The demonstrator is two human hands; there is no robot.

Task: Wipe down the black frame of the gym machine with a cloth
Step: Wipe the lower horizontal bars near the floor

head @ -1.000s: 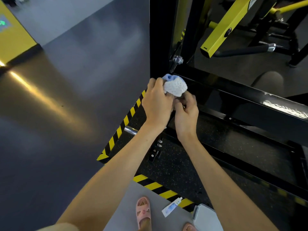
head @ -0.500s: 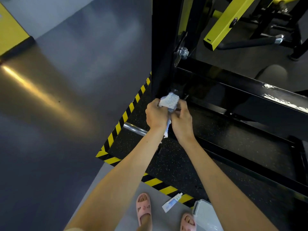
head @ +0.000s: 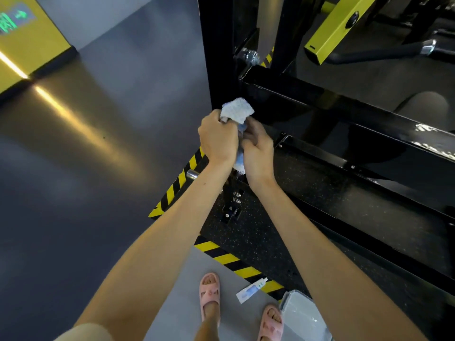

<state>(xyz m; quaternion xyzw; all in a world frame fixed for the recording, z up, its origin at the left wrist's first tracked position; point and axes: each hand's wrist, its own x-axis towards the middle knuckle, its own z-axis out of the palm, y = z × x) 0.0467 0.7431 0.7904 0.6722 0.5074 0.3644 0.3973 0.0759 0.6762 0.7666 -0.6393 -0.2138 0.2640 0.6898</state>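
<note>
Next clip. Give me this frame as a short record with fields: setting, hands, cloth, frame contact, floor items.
setting: gym floor beside a machine with a black frame and a yellow arm
left hand: grips the bunched cloth
right hand: holds the cloth's hanging end
cloth: white and light blue, held in front of the frame's corner
frame contact: cannot tell
floor items: tube, grey container, hazard tape
feet: pink slippers

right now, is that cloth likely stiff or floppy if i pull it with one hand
Probably floppy: the cloth bunches above the left hand and a tail droops beside the right hand. Likely light: it crumples small between them.
</note>
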